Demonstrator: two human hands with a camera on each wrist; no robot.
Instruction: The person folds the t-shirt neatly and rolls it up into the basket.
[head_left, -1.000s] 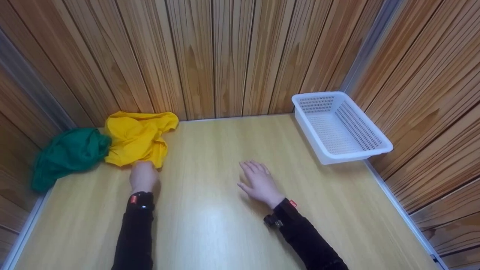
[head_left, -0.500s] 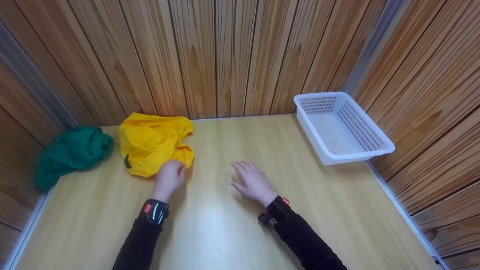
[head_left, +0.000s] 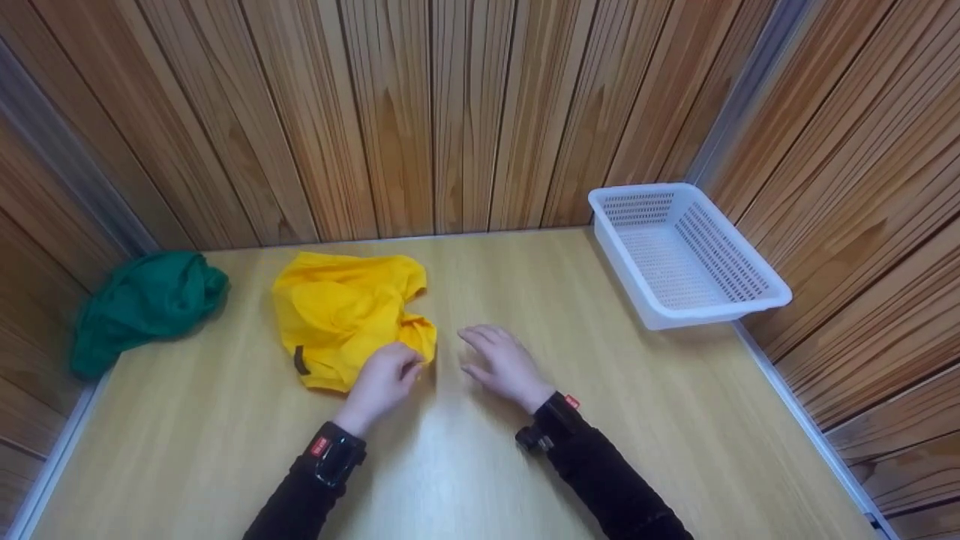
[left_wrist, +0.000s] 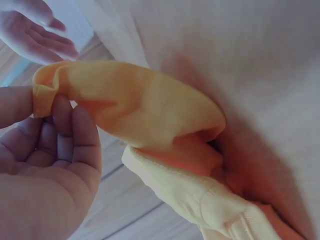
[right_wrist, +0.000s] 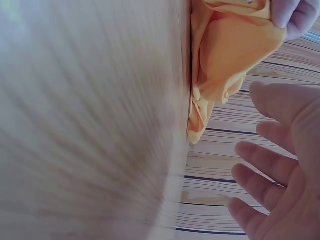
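A crumpled yellow garment (head_left: 341,307) lies on the table left of centre, with a small dark tag near its front left corner. Between thumb and fingers my left hand (head_left: 382,381) pinches its near right corner. The left wrist view shows this raised edge of the yellow garment (left_wrist: 145,100) between the fingertips, with a stitched hem below. My right hand (head_left: 506,364) hovers low over the table just right of the garment. In the right wrist view the right hand's fingers (right_wrist: 265,162) are relaxed, spread and touch nothing.
At the far left a bunched green cloth (head_left: 154,307) lies against the side wall. A white perforated plastic basket (head_left: 720,315) stands in the back right corner. Wood-panelled walls (head_left: 472,112) enclose the table (head_left: 480,465) at the back and sides.
My left hand has drawn the yellow garment right and toward me, away from the green cloth and the back wall. The right hand has shifted slightly left.
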